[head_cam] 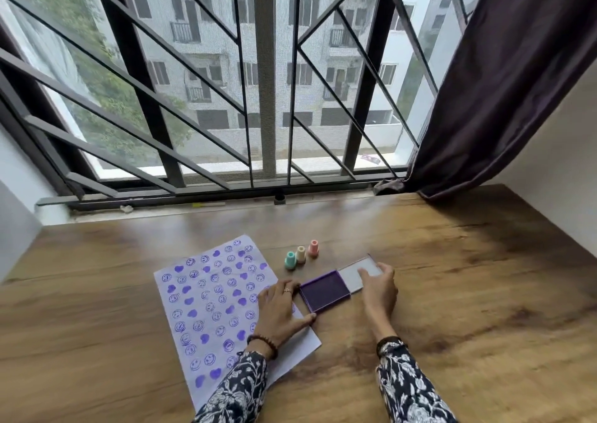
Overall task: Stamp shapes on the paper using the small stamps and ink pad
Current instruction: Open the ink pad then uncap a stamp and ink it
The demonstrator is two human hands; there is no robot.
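Observation:
A white paper (206,296) covered with several purple hearts and smiley prints lies on the wooden table. To its right sits the open purple ink pad (324,291), its clear lid (358,274) hinged flat to the right. Three small stamps stand behind it: green (290,259), cream (301,254) and pink (313,248). My left hand (279,309) rests on the paper's right edge, its fingers touching the pad's left side. My right hand (379,288) lies on the lid with fingers spread over it. Neither hand holds a stamp.
The wooden table (452,293) reaches to a barred window (258,99) at the back. A dark curtain (500,83) hangs at the right and touches the table's far corner. White walls close both sides.

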